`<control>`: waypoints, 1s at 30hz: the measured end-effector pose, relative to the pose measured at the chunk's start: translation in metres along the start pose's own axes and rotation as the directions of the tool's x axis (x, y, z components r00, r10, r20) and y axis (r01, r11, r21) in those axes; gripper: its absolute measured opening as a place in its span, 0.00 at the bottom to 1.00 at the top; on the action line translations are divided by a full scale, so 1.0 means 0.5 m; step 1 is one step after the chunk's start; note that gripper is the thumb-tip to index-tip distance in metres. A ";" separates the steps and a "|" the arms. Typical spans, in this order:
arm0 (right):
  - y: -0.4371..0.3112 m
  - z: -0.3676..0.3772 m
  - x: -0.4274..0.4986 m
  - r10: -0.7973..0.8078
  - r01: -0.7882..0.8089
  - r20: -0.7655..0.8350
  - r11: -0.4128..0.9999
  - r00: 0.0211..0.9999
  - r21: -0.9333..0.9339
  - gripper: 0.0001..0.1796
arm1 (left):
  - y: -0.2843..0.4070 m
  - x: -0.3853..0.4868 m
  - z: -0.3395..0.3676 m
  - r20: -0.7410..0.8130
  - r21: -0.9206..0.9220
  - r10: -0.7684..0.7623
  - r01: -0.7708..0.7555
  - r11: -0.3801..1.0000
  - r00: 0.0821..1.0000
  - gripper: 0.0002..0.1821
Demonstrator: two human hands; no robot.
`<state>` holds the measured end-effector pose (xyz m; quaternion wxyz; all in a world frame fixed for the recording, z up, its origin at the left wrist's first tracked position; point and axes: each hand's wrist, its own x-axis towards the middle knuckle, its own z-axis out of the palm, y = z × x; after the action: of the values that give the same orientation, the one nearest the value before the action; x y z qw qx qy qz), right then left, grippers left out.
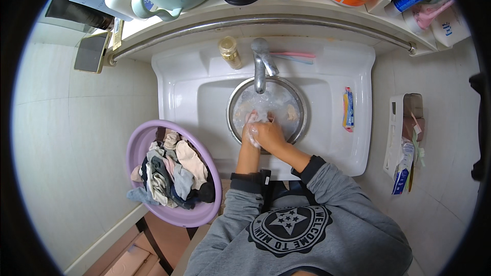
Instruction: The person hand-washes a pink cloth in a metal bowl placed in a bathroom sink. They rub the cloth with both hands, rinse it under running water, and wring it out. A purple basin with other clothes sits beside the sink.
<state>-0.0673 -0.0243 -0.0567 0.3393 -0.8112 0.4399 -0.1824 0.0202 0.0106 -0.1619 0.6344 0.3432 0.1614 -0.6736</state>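
Note:
Both my hands are together over the near left part of a round metal basin [229,117] that stands in a white sink [211,122]. Cloudy, sudsy water fills the basin. My left hand [250,132] has a wet, foamy whitish cloth [253,138] against it, and my right hand [268,133] is closed over the same cloth. Foam hides part of the fingers. A beige cloth piece [292,112] floats at the right of the water. The chrome faucet [260,76] reaches over the basin's far rim.
A purple plastic tub [134,142] of socks [191,159] stands at the left. Behind the sink are a gold-capped bottle [230,53], toothbrushes [293,57], a metal rail [261,19] and a crowded shelf. A toothpaste tube [348,109] lies on the right ledge; a phone [91,53] is upper left.

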 end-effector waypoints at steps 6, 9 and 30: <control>0.094 0.025 0.052 0.172 -0.146 0.163 0.976 0.971 -0.161 0.12 | -0.001 -0.017 0.031 -0.042 0.058 -0.127 0.130 0.990 0.991 0.19; 0.156 0.012 0.074 0.365 -0.367 0.051 0.929 0.930 0.040 0.11 | 0.004 -0.026 0.047 -0.229 0.284 0.161 -0.092 0.954 0.960 0.19; 0.070 -0.012 0.030 0.132 -0.197 0.181 0.890 0.975 0.410 0.17 | 0.018 -0.036 0.047 -0.294 0.037 0.032 -0.022 0.999 0.955 0.39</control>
<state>-0.0833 -0.0526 -0.0772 0.5539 -0.6885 0.4304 -0.1839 0.0220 0.0074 -0.1310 0.6064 0.4526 0.2382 -0.6088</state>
